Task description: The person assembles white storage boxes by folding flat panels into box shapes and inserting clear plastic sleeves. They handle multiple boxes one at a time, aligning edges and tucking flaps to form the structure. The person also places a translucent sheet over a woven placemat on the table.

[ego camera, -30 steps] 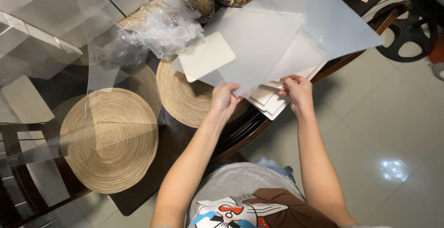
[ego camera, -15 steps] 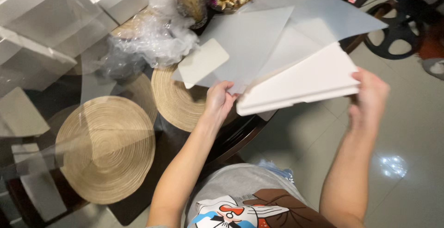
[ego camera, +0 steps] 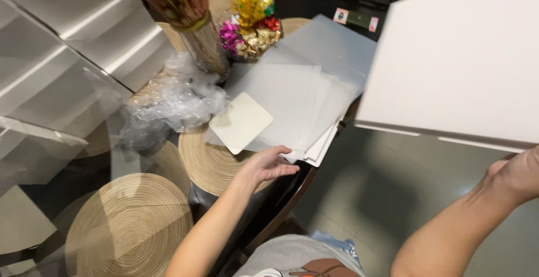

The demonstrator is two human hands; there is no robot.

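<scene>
Lifting a white board (ego camera: 457, 63) at upper right of frame, the right hand (ego camera: 519, 173) grips it from below, fingers mostly hidden. Left hand (ego camera: 268, 165), open and loose, rests at the near edge of the frosted sheets (ego camera: 292, 106) mid-frame, w/ a cream card (ego camera: 241, 121) on top. Risk: the board is held by one edge only, so it could tip or slip; sheets overhang the table edge (ego camera: 292, 190) and could slide off.

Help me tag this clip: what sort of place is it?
Likely a home dining room: a dark table with woven placemats, a bowl of foil-wrapped sweets and a tiled floor.
</scene>
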